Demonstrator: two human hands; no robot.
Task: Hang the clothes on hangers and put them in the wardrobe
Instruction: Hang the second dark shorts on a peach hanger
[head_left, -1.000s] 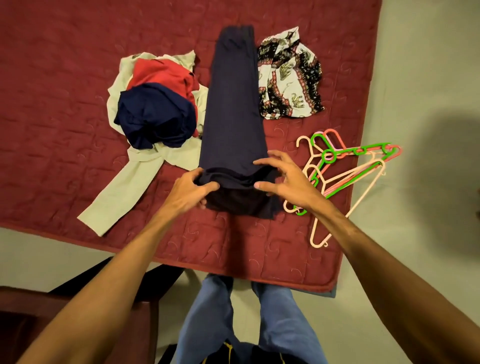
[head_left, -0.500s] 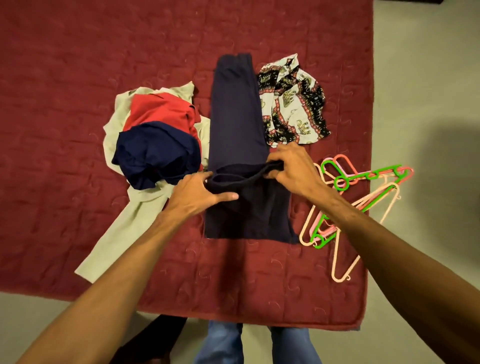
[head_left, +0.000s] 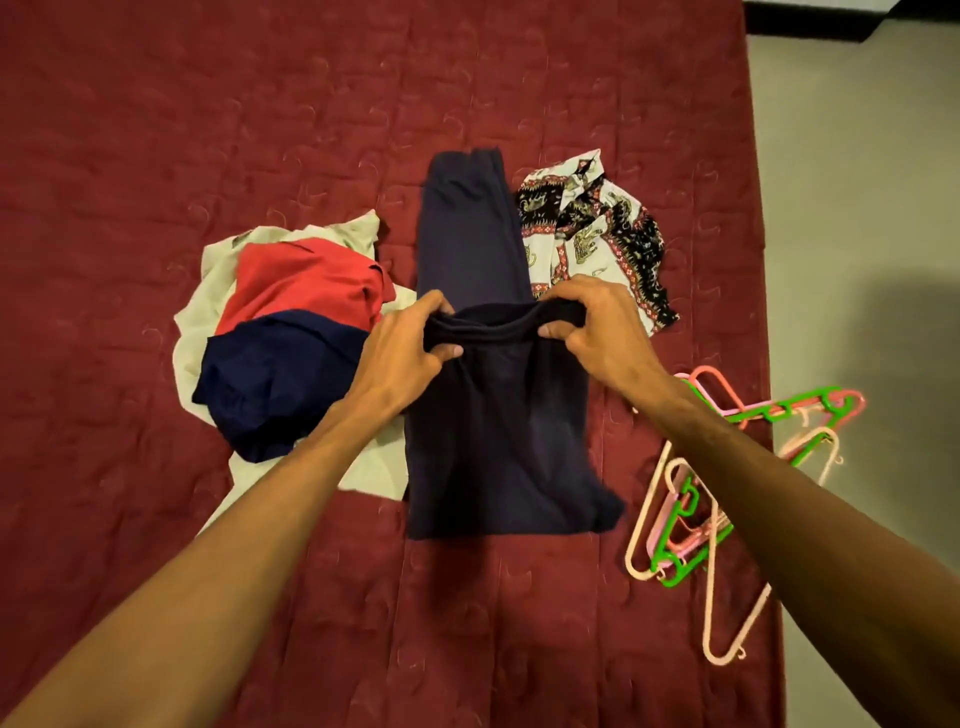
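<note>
Dark navy trousers (head_left: 493, 441) lie lengthwise on the maroon quilt (head_left: 156, 156), folded over at their middle. My left hand (head_left: 408, 348) grips the left end of the fold and my right hand (head_left: 597, 327) grips the right end, both lifting it slightly. A heap of pink, peach and green plastic hangers (head_left: 727, 493) lies to the right, partly under my right forearm.
Left of the trousers is a pile with a red garment (head_left: 306, 280), a navy garment (head_left: 270, 379) and a pale shirt (head_left: 208, 291). A black-and-white patterned shirt (head_left: 592, 234) lies at the upper right. The quilt's right edge meets bare floor (head_left: 857, 208).
Both hands have carried the trousers' fold farther up the garment, away from me, and now grip it from both ends. The view has shifted so the quilt fills more of the frame.
</note>
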